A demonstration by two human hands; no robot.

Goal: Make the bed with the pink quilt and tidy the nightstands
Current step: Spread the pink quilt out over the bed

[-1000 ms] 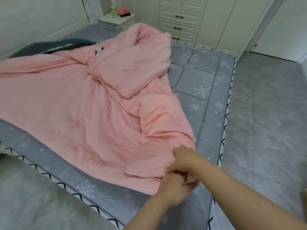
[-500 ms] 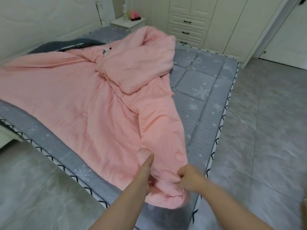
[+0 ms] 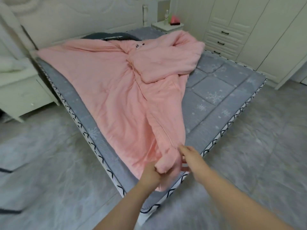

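Observation:
The pink quilt point(image 3: 108, 90) lies crumpled across the grey snowflake mattress point(image 3: 216, 100), bunched in a thick fold near the far side. My left hand point(image 3: 150, 174) is closed around the quilt's near corner at the foot corner of the bed. My right hand point(image 3: 191, 156) touches the same corner from the right, fingers partly spread against the cloth. A dark grey pillow point(image 3: 108, 36) shows at the headboard behind the quilt. One white nightstand point(image 3: 20, 93) stands at the left, another point(image 3: 167, 27) at the far side with a small bottle and a pink item on it.
A white headboard point(image 3: 79, 17) runs along the back. A white wardrobe with drawers point(image 3: 232, 30) fills the right wall. Grey tiled floor point(image 3: 249, 163) surrounds the bed's foot corner where I stand.
The view has swung left around the bed's foot corner. My hands pulled the quilt corner toward me; the left hand now grips it and the right hand has loosened beside it.

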